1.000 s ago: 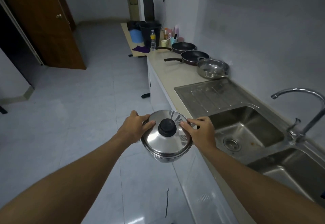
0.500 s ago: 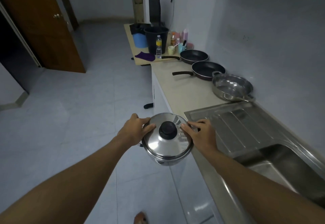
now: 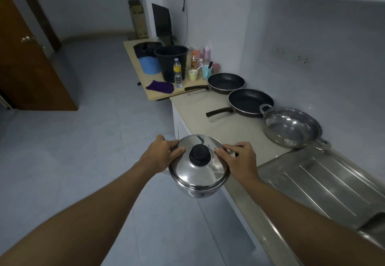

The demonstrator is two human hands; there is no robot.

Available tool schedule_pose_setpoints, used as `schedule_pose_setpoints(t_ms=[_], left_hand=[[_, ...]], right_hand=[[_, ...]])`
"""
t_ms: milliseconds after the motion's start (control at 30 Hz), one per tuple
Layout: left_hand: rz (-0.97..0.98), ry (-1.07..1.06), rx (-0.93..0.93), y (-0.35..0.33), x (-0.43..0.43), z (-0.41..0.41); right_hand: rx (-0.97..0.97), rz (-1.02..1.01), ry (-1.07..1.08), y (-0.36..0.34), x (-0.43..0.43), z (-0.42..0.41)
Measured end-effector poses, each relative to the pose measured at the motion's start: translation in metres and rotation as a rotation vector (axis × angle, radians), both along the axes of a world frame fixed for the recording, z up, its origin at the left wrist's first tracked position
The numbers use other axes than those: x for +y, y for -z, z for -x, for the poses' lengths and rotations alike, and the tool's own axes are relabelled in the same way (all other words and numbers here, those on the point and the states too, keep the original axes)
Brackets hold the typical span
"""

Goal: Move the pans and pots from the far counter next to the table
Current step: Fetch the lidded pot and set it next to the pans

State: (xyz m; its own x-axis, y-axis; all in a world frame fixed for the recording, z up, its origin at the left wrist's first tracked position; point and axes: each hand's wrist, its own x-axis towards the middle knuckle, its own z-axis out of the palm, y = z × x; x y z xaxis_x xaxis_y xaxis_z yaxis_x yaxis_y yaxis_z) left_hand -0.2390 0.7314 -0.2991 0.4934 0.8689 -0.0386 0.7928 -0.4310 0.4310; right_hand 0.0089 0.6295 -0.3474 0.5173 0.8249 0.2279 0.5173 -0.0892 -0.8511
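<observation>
I carry a steel pot (image 3: 199,177) with a black-knobbed lid in the air beside the counter edge. My left hand (image 3: 160,154) grips its left side and my right hand (image 3: 241,160) grips its right side, thumbs resting on the lid. On the beige counter (image 3: 210,124) ahead stand two black frying pans, the far frying pan (image 3: 226,82) and the near frying pan (image 3: 251,102), handles pointing left. A shallow steel pan (image 3: 291,127) with two handles sits to their right. A wooden table (image 3: 154,92) adjoins the counter's far end.
The table holds a black bucket (image 3: 170,61), a blue container (image 3: 149,65), a water bottle (image 3: 177,73), a purple cloth (image 3: 160,87), cups and bottles. A steel sink drainboard (image 3: 325,182) lies at right. A brown door (image 3: 29,67) stands at left, above grey tiled floor.
I have walked forward along the counter with the pot in both hands. The pans and the table are nearer, and the sink basin and tap have passed out of view.
</observation>
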Motion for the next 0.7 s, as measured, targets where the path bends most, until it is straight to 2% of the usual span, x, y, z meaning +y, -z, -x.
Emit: schedule_pose_setpoints(t_ms=[500,700], left_hand=[[-0.023,0.020,0.062,-0.006,0.278,-0.064],[-0.002,0.050,0.113,-0.006,0.364,-0.095]], right_hand=[[0.004,-0.034,0.015,0.005,0.277,-0.063],[0.003,0.005,0.043,0.013,0.355,-0.090]])
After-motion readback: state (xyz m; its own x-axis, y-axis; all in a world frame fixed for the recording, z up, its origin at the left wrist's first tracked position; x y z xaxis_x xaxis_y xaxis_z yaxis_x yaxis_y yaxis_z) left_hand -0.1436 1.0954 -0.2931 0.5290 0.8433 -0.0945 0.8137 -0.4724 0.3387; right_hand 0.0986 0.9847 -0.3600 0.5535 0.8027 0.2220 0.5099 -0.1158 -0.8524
